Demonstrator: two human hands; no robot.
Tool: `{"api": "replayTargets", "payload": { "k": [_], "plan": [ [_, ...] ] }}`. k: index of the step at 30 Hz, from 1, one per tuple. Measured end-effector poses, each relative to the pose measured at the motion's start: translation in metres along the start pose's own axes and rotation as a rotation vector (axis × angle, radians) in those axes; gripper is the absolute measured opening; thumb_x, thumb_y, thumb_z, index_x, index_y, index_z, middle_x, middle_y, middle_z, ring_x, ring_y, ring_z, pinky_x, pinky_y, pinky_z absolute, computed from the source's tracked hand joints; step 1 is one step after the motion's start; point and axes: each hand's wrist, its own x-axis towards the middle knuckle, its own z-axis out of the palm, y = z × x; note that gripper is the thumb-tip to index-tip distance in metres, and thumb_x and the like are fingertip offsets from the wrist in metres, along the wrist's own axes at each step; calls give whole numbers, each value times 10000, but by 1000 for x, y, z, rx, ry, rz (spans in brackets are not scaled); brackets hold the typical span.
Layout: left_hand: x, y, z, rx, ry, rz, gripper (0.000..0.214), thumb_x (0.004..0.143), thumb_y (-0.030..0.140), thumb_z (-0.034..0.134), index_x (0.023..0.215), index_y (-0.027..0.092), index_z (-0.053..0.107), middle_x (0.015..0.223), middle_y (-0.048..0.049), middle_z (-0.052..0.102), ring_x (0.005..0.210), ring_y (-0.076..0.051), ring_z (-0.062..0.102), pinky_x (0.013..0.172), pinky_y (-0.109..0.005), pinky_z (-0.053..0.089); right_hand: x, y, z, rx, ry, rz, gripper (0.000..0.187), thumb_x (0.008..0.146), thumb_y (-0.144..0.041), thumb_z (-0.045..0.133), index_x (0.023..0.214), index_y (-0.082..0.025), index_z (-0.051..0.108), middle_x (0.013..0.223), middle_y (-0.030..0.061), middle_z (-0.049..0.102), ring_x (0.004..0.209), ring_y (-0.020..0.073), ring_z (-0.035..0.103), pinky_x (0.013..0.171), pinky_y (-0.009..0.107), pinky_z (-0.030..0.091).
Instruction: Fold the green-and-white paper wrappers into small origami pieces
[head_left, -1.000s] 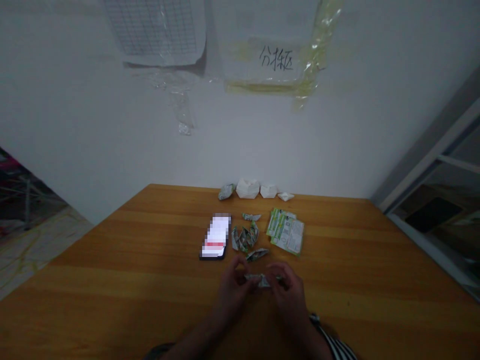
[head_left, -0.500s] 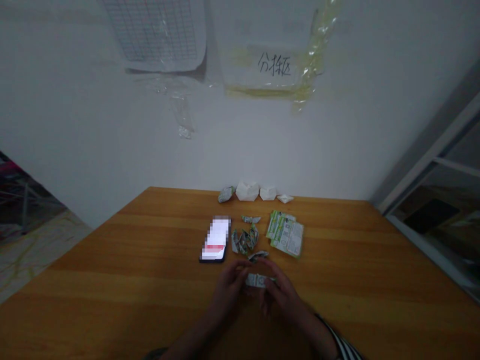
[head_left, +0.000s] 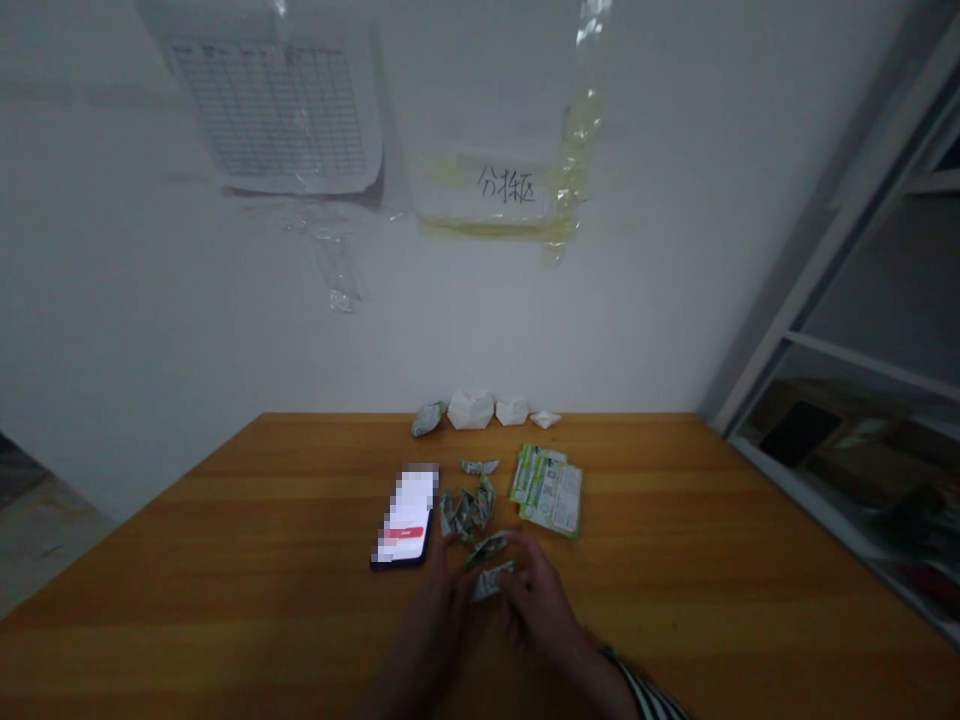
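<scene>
My left hand [head_left: 437, 608] and my right hand [head_left: 537, 598] meet over the wooden table [head_left: 225, 560], both pinched on a small folded piece of printed paper [head_left: 491, 579]. Just beyond it lies another folded paper boat [head_left: 487, 547]. A cluster of folded green-and-white paper pieces [head_left: 466, 509] sits a little farther off, with one more small boat [head_left: 479, 466] behind. A stack of flat green printed sheets [head_left: 548, 489] lies to the right of the cluster. A lit phone [head_left: 406, 518] lies to the left of it.
Several white and printed folded paper shapes [head_left: 471, 409] line the table's far edge against the wall. Taped sheets, one a grid [head_left: 274, 110] and one with handwriting [head_left: 506, 185], hang on the wall. A metal shelf frame [head_left: 832, 330] stands at the right.
The camera has tilted up and shifted, so everything sits lower and further left in view. My hands stayed together on the folded paper, turning it to a slanted position.
</scene>
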Motion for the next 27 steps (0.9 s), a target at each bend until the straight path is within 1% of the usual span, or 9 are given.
{"api": "replayTargets", "payload": {
  "k": [2, 5, 8, 10, 12, 15, 20, 24, 27],
  "plan": [
    [1, 1, -3, 152, 18, -2, 580, 780, 391, 598, 1295, 187, 427, 621, -20, 689, 605, -270, 667, 565, -297, 443, 4, -1, 4, -84, 32, -45, 556, 784, -442, 610, 1242, -198, 410, 486, -80, 564, 297, 102, 449, 291, 172, 343],
    [-2, 7, -6, 371, 92, 19, 633, 787, 428, 573, 1344, 187, 393, 580, -14, 668, 541, -285, 644, 496, -294, 400, 9, -6, 1, -280, 180, -234, 500, 800, -368, 619, 1251, -218, 466, 633, -13, 659, 455, 155, 586, 423, 234, 465],
    [-6, 14, -7, 513, 128, 66, 583, 822, 398, 518, 1354, 198, 385, 820, -84, 713, 683, -298, 675, 553, -320, 450, 13, -15, -20, -574, 365, -391, 332, 868, -314, 532, 1181, -207, 557, 808, 65, 707, 694, 224, 658, 646, 338, 527],
    [-7, 17, -6, 603, 160, 114, 473, 847, 330, 473, 1305, 217, 440, 1119, -130, 646, 903, -303, 659, 692, -360, 491, 18, -20, -40, -773, 439, -493, 244, 886, -259, 496, 1084, -195, 624, 997, 114, 695, 917, 262, 636, 829, 409, 490],
    [-6, 16, -4, 647, 155, 168, 378, 850, 246, 444, 1222, 218, 501, 1264, -124, 557, 1032, -283, 614, 806, -382, 489, 23, -23, -59, -937, 431, -582, 239, 835, -242, 580, 1057, -193, 655, 1157, 121, 648, 1097, 291, 555, 965, 457, 408],
    [-3, 9, -2, 605, -9, 210, 284, 840, 202, 450, 1108, 212, 542, 1139, -103, 634, 951, -244, 645, 780, -350, 526, 30, -23, -77, -1085, 385, -589, 297, 765, -219, 671, 1060, -189, 682, 1246, 117, 616, 1185, 317, 503, 1041, 519, 304],
    [-1, -12, -1, 647, -209, 420, 301, 854, 214, 474, 1143, 244, 552, 1229, -103, 599, 1096, -256, 589, 915, -382, 497, 36, -18, -78, -1070, 352, -548, 241, 831, -199, 598, 1049, -220, 698, 1142, 91, 688, 1118, 268, 588, 1099, 557, 138],
    [3, -24, -3, 650, -260, 524, 463, 851, 198, 491, 1308, 253, 440, 1398, -100, 473, 1273, -267, 444, 1041, -436, 398, 37, -19, -80, -992, 353, -539, 245, 886, -201, 506, 1016, -238, 711, 1122, 81, 699, 1124, 263, 591, 1090, 575, 137],
    [4, -25, -3, 566, -278, 538, 489, 841, 208, 512, 1322, 258, 439, 1438, -92, 428, 1321, -280, 376, 1075, -466, 345, 35, -21, -85, -923, 417, -550, 290, 906, -185, 451, 1062, -215, 693, 1117, 100, 699, 1074, 259, 625, 1089, 569, 161]
  ]
}}
